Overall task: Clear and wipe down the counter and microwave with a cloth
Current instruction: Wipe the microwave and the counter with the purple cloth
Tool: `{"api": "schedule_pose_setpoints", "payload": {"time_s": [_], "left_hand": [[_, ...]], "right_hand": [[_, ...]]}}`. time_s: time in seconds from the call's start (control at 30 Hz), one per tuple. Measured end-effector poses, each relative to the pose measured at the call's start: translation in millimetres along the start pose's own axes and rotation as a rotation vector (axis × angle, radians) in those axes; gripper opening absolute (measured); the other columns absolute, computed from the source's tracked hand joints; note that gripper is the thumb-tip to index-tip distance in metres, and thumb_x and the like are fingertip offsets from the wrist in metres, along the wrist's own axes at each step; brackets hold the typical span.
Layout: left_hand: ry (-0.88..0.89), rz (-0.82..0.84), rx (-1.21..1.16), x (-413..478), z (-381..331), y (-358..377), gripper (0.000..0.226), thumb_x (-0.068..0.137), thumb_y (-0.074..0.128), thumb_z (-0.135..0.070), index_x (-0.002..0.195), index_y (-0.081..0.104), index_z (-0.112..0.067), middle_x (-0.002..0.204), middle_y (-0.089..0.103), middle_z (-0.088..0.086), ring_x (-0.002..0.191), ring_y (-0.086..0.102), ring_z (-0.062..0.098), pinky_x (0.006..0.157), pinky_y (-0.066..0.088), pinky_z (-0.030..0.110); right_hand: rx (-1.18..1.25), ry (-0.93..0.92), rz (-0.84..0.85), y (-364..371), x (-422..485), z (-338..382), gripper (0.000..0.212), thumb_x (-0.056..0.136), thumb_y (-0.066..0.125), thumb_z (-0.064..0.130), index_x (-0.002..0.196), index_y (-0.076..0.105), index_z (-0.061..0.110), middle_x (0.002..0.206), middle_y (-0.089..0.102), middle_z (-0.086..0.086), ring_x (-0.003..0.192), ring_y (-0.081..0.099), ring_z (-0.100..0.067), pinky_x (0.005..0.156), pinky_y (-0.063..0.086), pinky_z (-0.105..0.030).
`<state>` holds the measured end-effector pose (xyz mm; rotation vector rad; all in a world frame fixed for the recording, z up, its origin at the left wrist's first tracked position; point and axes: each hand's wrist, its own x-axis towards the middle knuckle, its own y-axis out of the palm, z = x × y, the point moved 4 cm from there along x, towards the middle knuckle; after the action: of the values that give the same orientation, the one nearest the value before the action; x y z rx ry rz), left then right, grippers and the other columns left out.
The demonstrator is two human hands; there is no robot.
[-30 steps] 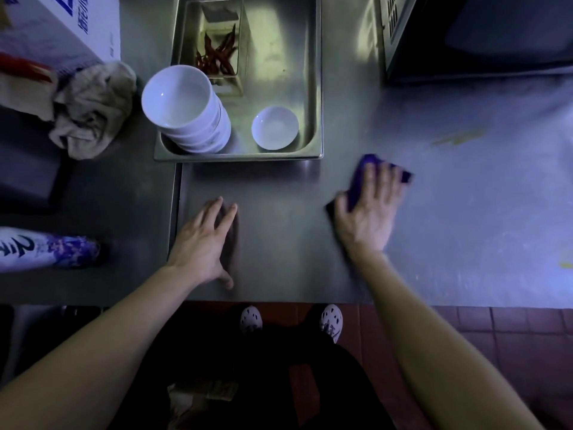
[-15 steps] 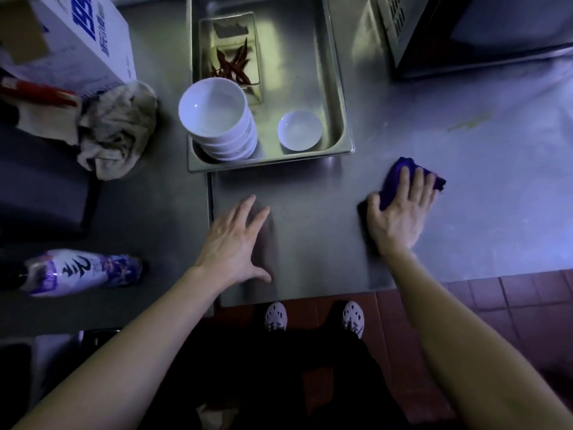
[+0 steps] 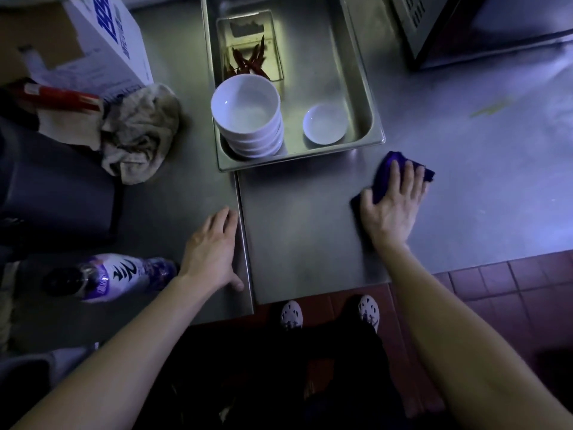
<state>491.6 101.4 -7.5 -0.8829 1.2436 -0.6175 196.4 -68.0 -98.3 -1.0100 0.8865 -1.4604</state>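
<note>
Right hand point(image 3: 393, 209): lies flat, fingers straight and slightly spread, pressing the cloth onto the counter.
Cloth point(image 3: 384, 170): purple, bunched under the right palm and fingers at 2 o'clock from the frame centre; its edges show past the fingertips and beside the thumb.
Left hand point(image 3: 212, 252): rests flat on the counter at 8 o'clock, fingers straight and close together, thumb out, holding nothing; it sits just beside the seam between two steel tops.
Counter point(image 3: 480, 187): steel, with a yellowish smear at 2 o'clock, well beyond the cloth.
Microwave point(image 3: 483, 29): at 1 o'clock, in the far corner, only partly in view.
Tray point(image 3: 356, 72): at 12 o'clock; holds a stack of bowls point(image 3: 246, 110), a small dish point(image 3: 325, 123) and a tub with chillies point(image 3: 248, 62).
Rag point(image 3: 139, 135): crumpled at 10 o'clock, against a box point(image 3: 105, 48).
Bottle point(image 3: 114, 276): lies on its side at 9 o'clock, near the left wrist.
</note>
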Motion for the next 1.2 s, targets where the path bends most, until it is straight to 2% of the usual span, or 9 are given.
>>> {"api": "schedule_pose_setpoints", "payload": {"time_s": [0.17,0.3,0.43,0.53,0.67,0.77,1.0,1.1,1.2], "left_hand": [[0.008,-0.019,0.018,2,3,4,0.17,0.03,0.102,-0.066,0.167,0.015,-0.014,0.173,0.014,0.003,0.155,0.027,0.027,0.121,0.04,0.043],[0.018,-0.019,0.021,0,2,2,0.169,0.033,0.101,-0.067,0.167,0.014,-0.014,0.173,0.013,0.003,0.155,0.026,0.027,0.122,0.038,0.042],[0.015,-0.011,0.011,0,4,2,0.168,0.037,0.101,-0.066,0.168,0.011,-0.014,0.175,0.01,0.005,0.157,0.023,0.028,0.123,0.037,0.043],[0.017,-0.007,0.014,1,5,4,0.168,0.038,0.101,-0.066,0.168,0.009,-0.014,0.176,0.008,0.005,0.157,0.022,0.028,0.123,0.036,0.043],[0.017,-0.01,0.004,2,5,6,0.168,0.036,0.102,-0.066,0.168,0.011,-0.014,0.175,0.009,0.005,0.157,0.022,0.029,0.123,0.036,0.043],[0.019,-0.005,0.013,3,6,7,0.169,0.036,0.102,-0.066,0.168,0.011,-0.013,0.175,0.01,0.005,0.157,0.022,0.03,0.124,0.036,0.044],[0.036,-0.023,0.116,5,3,6,0.169,0.034,0.097,-0.075,0.166,0.015,-0.01,0.172,0.018,0.009,0.155,0.03,0.031,0.123,0.037,0.044],[0.076,-0.032,0.214,0,-10,0,0.15,0.046,0.098,-0.069,0.164,0.025,-0.013,0.165,0.028,0.01,0.15,0.038,0.032,0.118,0.041,0.046],[0.15,-0.189,0.094,5,-29,-8,0.083,0.077,0.092,-0.023,0.148,0.05,-0.018,0.146,0.048,0.005,0.122,0.062,0.034,0.098,0.058,0.051]], "right_hand": [[0.156,-0.469,0.247,43,-98,160,0.083,0.083,0.066,0.038,0.161,0.045,0.017,0.169,0.038,-0.013,0.163,0.018,-0.034,0.132,0.014,-0.054],[0.106,-0.759,0.296,31,-68,108,0.082,0.086,0.069,0.042,0.162,0.045,0.024,0.169,0.039,-0.007,0.163,0.022,-0.03,0.131,0.018,-0.053],[-0.019,-0.225,0.11,-12,-3,-20,0.081,0.088,0.067,0.043,0.163,0.04,0.024,0.17,0.036,-0.008,0.162,0.022,-0.031,0.131,0.018,-0.055],[0.007,-0.003,0.018,-1,-31,14,0.084,0.083,0.061,0.041,0.161,0.042,0.017,0.17,0.035,-0.012,0.162,0.018,-0.035,0.131,0.012,-0.058],[0.172,-0.496,0.265,33,-139,142,0.083,0.08,0.067,0.032,0.159,0.049,0.015,0.169,0.038,-0.012,0.164,0.016,-0.032,0.132,0.014,-0.054],[0.132,-0.773,0.327,22,-142,104,0.084,0.084,0.068,0.039,0.162,0.044,0.023,0.172,0.034,-0.006,0.165,0.014,-0.026,0.132,0.017,-0.054],[-0.024,0.026,0.036,-25,-62,-56,0.081,0.088,0.061,0.045,0.162,0.039,0.021,0.171,0.033,-0.009,0.163,0.015,-0.032,0.129,0.015,-0.061],[0.067,-0.125,0.051,-3,-113,31,0.077,0.089,0.065,0.041,0.159,0.047,0.015,0.17,0.035,-0.013,0.164,0.015,-0.035,0.129,0.016,-0.061],[0.154,-0.525,0.22,11,-163,78,0.073,0.093,0.068,0.042,0.161,0.047,0.022,0.172,0.033,-0.007,0.165,0.013,-0.027,0.13,0.019,-0.057]]}}
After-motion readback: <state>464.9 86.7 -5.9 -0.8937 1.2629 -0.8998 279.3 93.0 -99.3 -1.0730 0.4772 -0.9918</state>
